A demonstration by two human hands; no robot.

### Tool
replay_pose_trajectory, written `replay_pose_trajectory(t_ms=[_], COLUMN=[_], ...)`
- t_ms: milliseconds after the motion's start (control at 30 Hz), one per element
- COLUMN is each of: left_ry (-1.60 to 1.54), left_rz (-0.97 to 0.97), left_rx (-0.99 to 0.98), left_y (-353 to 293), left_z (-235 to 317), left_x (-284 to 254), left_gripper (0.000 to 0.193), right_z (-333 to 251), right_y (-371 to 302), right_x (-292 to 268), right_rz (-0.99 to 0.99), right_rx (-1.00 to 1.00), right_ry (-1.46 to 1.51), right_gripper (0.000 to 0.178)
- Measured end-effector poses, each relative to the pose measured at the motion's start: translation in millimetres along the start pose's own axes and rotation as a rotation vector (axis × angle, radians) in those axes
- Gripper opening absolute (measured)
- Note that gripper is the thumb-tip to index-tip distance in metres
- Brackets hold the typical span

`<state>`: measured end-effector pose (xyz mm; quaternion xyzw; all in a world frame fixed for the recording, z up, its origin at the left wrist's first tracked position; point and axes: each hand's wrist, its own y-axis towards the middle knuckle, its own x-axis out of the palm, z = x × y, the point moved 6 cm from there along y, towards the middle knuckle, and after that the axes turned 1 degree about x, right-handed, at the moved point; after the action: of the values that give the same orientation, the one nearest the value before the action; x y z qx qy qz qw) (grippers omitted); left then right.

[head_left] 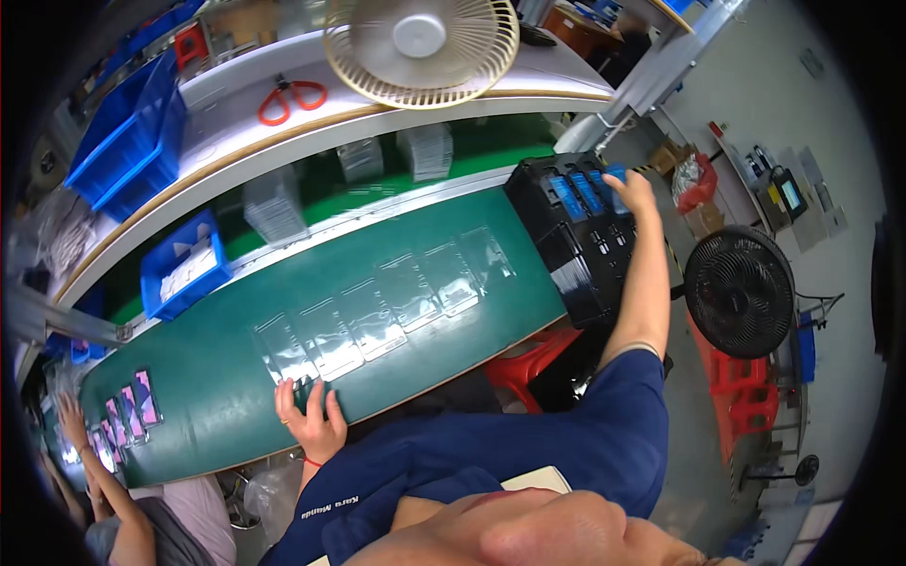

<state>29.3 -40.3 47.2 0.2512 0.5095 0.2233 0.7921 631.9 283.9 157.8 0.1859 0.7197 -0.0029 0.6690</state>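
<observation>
My left hand [312, 423] is at the near edge of the green table with its fingers spread. Its fingertips are at the lower end of the leftmost of several clear plastic sleeves or trays [332, 340], laid flat in a slanting row. My right arm reaches out to a black tray [571, 250] at the table's right end. There my right hand [634, 191] has its thumb and fingers closed on a blue flat piece [616, 177]. More blue flat pieces [585, 192] stand in slots of the same tray.
A blue bin [186, 264] with white pieces and stacks of clear plastic [274, 206] line the table's back. On the shelf above are red-handled scissors [291, 99] and a fan [420, 42]. A black fan [739, 291] stands right. Another person's hand [72, 422] is near pink-purple phone-like pieces [127, 415].
</observation>
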Motion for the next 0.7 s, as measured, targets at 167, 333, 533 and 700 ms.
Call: replay_pose_trajectory(t_ms=[167, 333, 533, 700], left_ry=[0.028, 0.008, -0.017, -0.021], left_rz=[0.048, 0.059, 0.047, 0.08], left_rx=[0.013, -0.003, 0.007, -0.015], left_y=[2, 1, 2, 1], left_z=[2, 2, 3, 1], left_x=[2, 4, 5, -5], left_gripper=[0.02, 0.018, 0.017, 0.014], right_z=[-9, -27, -15, -55], right_y=[27, 23, 19, 15], right_x=[29, 7, 16, -3], right_rz=[-0.163, -0.273, -0.141, -0.122], right_rx=[0.113, 0.211, 0.135, 0.036], right_ry=[-0.026, -0.162, -0.067, -0.297], right_gripper=[0.073, 0.081, 0.085, 0.075])
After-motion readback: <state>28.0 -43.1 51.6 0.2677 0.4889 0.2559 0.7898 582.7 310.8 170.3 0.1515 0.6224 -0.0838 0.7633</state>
